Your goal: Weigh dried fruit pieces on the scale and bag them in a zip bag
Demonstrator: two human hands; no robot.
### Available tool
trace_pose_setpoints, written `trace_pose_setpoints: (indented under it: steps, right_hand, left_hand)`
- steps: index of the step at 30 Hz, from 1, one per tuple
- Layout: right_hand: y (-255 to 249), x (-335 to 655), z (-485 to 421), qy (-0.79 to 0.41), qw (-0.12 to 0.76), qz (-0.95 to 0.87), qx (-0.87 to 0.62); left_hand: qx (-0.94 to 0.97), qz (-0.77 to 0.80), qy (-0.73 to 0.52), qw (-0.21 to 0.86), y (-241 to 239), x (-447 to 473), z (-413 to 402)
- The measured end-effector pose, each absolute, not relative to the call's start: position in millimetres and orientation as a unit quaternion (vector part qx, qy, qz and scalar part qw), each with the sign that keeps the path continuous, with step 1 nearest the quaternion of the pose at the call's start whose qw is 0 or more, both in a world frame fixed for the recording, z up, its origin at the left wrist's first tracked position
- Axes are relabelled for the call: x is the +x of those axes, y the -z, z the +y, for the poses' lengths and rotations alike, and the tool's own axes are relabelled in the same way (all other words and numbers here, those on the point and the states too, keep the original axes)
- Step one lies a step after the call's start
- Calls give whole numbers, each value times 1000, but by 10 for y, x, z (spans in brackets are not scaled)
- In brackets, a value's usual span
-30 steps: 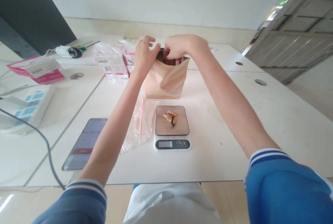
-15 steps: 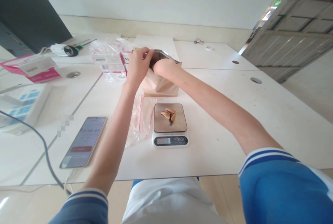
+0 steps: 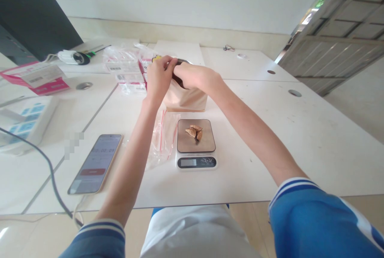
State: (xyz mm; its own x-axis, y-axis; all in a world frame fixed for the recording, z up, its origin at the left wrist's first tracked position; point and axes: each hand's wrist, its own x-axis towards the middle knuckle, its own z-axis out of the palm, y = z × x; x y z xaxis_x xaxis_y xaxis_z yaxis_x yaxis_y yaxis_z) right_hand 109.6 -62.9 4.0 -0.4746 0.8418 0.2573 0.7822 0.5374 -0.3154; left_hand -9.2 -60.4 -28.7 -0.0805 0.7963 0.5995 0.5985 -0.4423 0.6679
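A beige pouch [image 3: 187, 100] with a shiny inner lining stands upright on the table. My left hand [image 3: 161, 76] pinches its rim at the left side. My right hand [image 3: 189, 75] reaches into the pouch's mouth; its fingers are hidden inside, so what they hold does not show. Nearer to me, a small digital kitchen scale [image 3: 182, 146] carries several brown, wedge-shaped dried pieces [image 3: 194, 132] in the middle of its metal plate. Clear zip bags [image 3: 163, 138] lie flat to the left of the scale, partly behind my left forearm.
A phone [image 3: 95, 164] showing a timer lies at the left, near a dark cable [image 3: 51, 166] and a white power strip [image 3: 27, 126]. Pink-and-white boxes [image 3: 129, 76] in clear plastic stand behind. A black monitor [image 3: 36, 18] and a small white camera [image 3: 73, 57] are at the back left.
My right wrist has risen and bent more over the pouch, with the forearm swung slightly toward me. My left hand stays on the rim. The pieces on the scale look the same.
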Motion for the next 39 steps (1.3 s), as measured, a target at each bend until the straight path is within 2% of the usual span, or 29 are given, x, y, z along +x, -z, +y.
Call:
trace_pose_setpoints:
  steps: [2,4,14,23,29,33,39]
  right_hand:
    - [-192,1141,-808,-34,97,-878,-467]
    - [-287,1198,-950,-21,88,-889,-450]
    - [15,1487,-1125,-51,341,-874,-343]
    - [364,1729,-1120,-116,577,-651,-480]
    - [859,2089,-934,-333,679,-497,-425]
    - [1165,2347,-1091,-486,663,-354,-446]
    - [1508,2743,-1610,-535,488,-398,-564]
  left_hand:
    - [671,515,-522,105,284,-103,-620]
    - [673,509,-526,109,290,-112,-630]
    - [678,493,-531,123,312,-134,-642]
    - [670,508,-529,112,299,-123,-628]
    - [676,505,-525,105,298,-113,-611]
    - [674,516,-517,110,292,-131,-582]
    - [675,514,-520,97,292,-132,-521]
